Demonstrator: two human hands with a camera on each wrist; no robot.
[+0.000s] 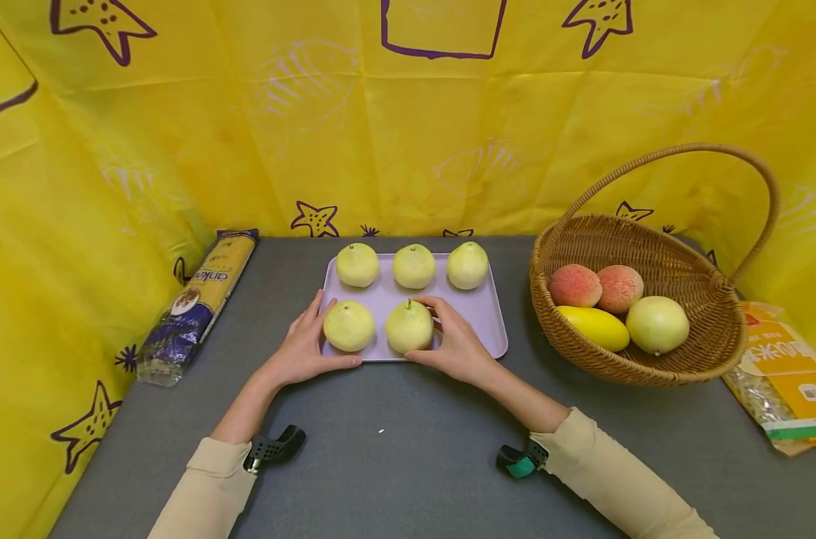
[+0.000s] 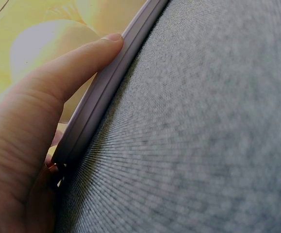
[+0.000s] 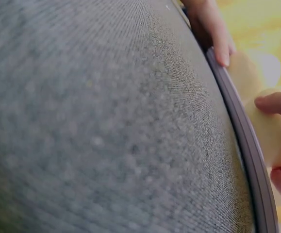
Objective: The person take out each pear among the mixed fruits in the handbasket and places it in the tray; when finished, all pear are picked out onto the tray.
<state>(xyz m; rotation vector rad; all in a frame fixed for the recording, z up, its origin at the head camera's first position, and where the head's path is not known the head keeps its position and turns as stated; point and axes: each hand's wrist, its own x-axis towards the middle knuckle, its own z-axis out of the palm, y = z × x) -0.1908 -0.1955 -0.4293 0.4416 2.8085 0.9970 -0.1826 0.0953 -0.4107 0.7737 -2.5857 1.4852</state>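
Note:
A lilac tray [image 1: 475,326] lies on the grey table with several pale yellow-green round fruits on it, three in the back row. In front, my right hand [image 1: 463,346] grips a short-stemmed pale yellow-green fruit [image 1: 409,327] from its right side, thumb at the front and fingers behind. My left hand [image 1: 305,348] holds the tray's front left corner, beside another such fruit [image 1: 349,326]. In the left wrist view the thumb [image 2: 89,60] lies along the tray rim [image 2: 94,104]. The right wrist view shows the right fingertips [image 3: 271,103] against the fruit's surface [image 3: 271,141].
Right of the tray stands a wicker basket [image 1: 701,352] with a tall handle, holding two reddish peaches, a yellow elongated fruit and a pale round fruit. An orange-and-clear package [image 1: 788,374] lies beyond it. At left is a long blue-and-yellow packet [image 1: 202,299]. Yellow cloth [image 1: 408,150] hangs behind.

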